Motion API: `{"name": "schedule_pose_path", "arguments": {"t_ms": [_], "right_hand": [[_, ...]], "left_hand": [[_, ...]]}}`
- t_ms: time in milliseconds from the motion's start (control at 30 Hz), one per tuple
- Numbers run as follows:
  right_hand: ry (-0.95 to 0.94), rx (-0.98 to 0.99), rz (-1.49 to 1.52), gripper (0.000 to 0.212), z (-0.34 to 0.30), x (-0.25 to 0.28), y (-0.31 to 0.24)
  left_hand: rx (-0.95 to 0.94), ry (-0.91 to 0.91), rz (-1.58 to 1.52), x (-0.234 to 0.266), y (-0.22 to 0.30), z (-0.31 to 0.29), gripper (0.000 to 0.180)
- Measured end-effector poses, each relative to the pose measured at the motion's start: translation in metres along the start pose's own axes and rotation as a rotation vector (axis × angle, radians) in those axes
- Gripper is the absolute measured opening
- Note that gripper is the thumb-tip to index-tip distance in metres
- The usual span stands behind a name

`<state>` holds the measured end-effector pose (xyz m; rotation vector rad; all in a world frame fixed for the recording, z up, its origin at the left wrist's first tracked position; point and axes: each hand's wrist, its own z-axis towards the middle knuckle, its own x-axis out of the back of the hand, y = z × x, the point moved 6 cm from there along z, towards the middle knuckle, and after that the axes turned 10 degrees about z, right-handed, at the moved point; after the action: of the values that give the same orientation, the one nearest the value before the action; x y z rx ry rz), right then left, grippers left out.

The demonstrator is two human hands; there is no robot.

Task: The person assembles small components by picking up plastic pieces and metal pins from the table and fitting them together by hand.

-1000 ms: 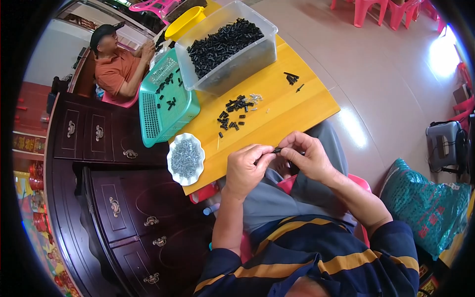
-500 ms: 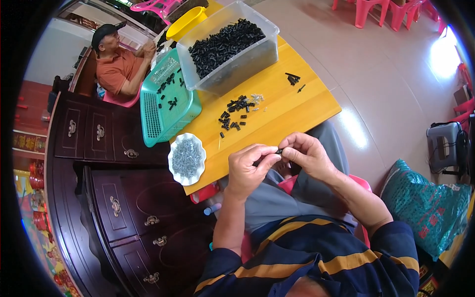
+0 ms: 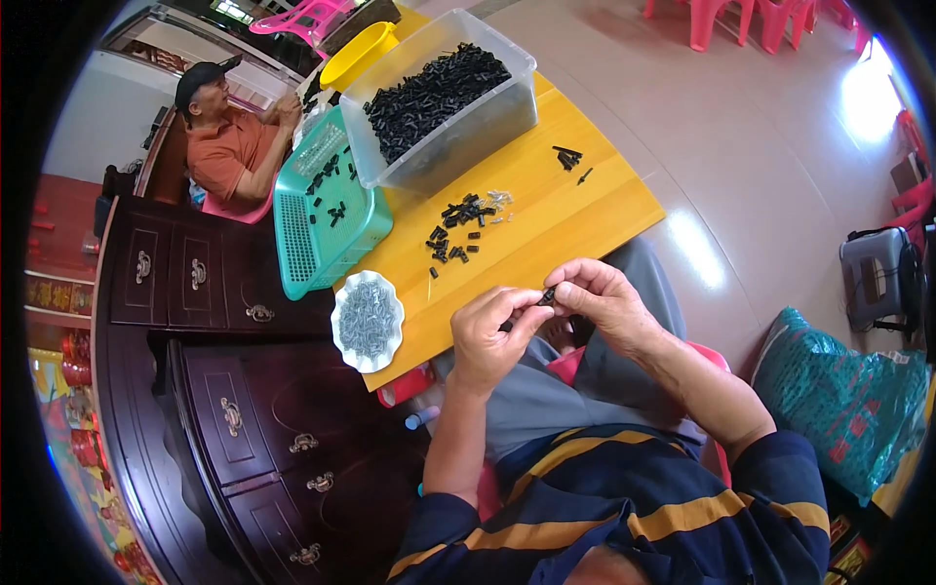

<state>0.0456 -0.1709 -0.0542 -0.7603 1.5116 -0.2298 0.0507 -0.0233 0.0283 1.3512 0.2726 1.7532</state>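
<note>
My left hand (image 3: 485, 330) and my right hand (image 3: 603, 300) meet over my lap, just off the table's near edge. Between their fingertips they pinch a small black plastic part (image 3: 548, 296). Another dark piece (image 3: 506, 325) shows under the curled fingers of my left hand, mostly hidden. Beyond my hands, a loose group of short black pieces (image 3: 438, 235) lies on the yellow wooden table (image 3: 546, 219), with small clear pieces (image 3: 499, 200) beside it. Farther right lie several thin black parts (image 3: 566, 158). A white scalloped bowl (image 3: 341, 343) holds many clear slender pieces (image 3: 369, 314).
A clear plastic tub (image 3: 468, 156) full of black pieces stands at the back, beside a green basket (image 3: 356, 244) and a yellow basin (image 3: 357, 57). A person in an orange shirt (image 3: 222, 156) sits at far left. Dark drawers (image 3: 263, 409) flank my left; a teal bag (image 3: 843, 405) lies right.
The view has shifted slightly. My right fingers have turned a little around the black part, showing more of it. Both hands stay together.
</note>
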Motion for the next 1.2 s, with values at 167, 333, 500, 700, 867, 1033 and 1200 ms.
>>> {"name": "schedule_pose_path", "arguments": {"t_ms": [167,333,500,700,867,1033,1200], "right_hand": [[-0.010,0.016,-0.013,0.014,0.000,0.001,-0.001],[-0.017,0.017,-0.015,0.013,0.000,0.003,0.000],[-0.019,0.044,-0.003,0.014,0.000,0.002,0.001],[-0.042,-0.031,0.090,0.020,-0.002,-0.002,0.002],[-0.115,-0.046,0.145,0.020,-0.003,-0.009,-0.001],[-0.161,-0.084,0.171,0.028,-0.001,-0.012,-0.002],[-0.213,-0.113,0.202,0.034,-0.002,-0.014,-0.003]], "left_hand": [[-0.084,0.066,0.053,-0.001,-0.002,-0.002,0.020],[-0.100,0.099,0.039,-0.002,0.001,-0.002,0.018],[-0.068,0.121,0.011,-0.004,0.000,-0.005,0.018],[-0.093,0.120,0.023,-0.006,0.001,-0.005,0.021],[-0.024,0.043,-0.082,-0.013,-0.003,-0.004,0.030],[-0.058,-0.016,-0.082,-0.010,0.006,0.002,0.035],[-0.053,-0.091,-0.079,-0.007,0.008,0.004,0.039]]}}
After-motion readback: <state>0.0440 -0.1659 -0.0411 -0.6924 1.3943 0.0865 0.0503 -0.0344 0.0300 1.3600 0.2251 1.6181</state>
